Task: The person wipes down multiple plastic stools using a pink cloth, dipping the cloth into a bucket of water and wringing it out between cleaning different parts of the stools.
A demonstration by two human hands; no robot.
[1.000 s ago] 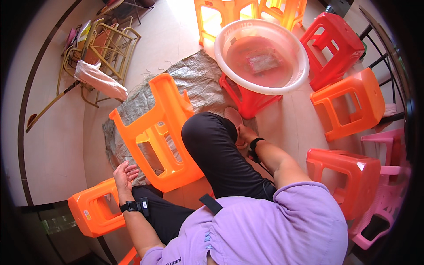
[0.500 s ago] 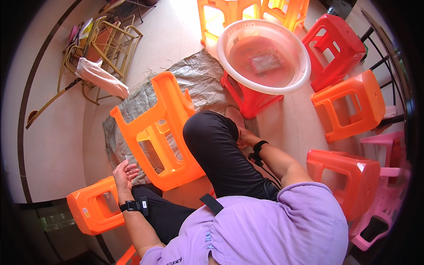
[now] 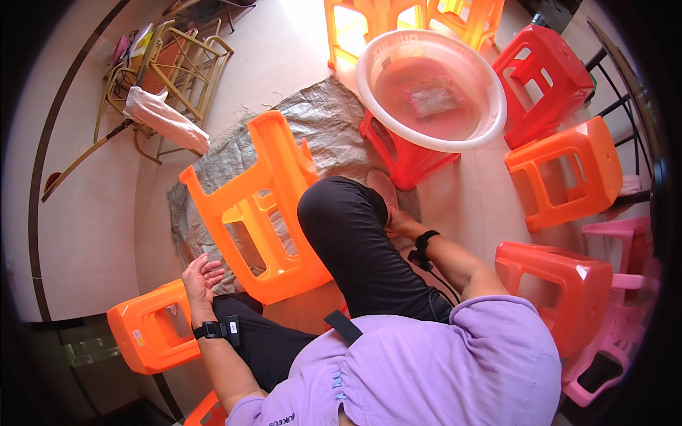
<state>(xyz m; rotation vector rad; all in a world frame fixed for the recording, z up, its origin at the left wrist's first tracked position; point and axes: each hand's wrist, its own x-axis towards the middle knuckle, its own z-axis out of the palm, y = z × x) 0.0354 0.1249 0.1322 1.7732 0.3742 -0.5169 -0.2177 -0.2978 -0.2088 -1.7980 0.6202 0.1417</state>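
Note:
My left hand [image 3: 202,275] hangs palm-up over my left knee, its fingers apart and slightly curled, holding nothing. Just right of it an orange plastic stool [image 3: 280,285] lies tipped on its side, legs pointing away, with a gap between it and the hand. A second orange stool [image 3: 135,337] is to the left of my left wrist. My right hand [image 3: 403,224] reaches down beside my bent right leg, near my foot in a pinkish slipper [image 3: 381,186]. My knee hides its fingers, so whether they grip anything does not show.
A white basin [image 3: 490,131] of reddish water with a clear packet [image 3: 435,101] rests on a red stool [image 3: 412,167]. Grey sheeting [image 3: 213,170] covers floor ahead. Red, orange and pink stools line the right side; a metal-framed chair [image 3: 188,78] stands far left.
The whole view has shifted slightly, with the basin and stools a little farther right. Both hands keep nearly the same places and poses.

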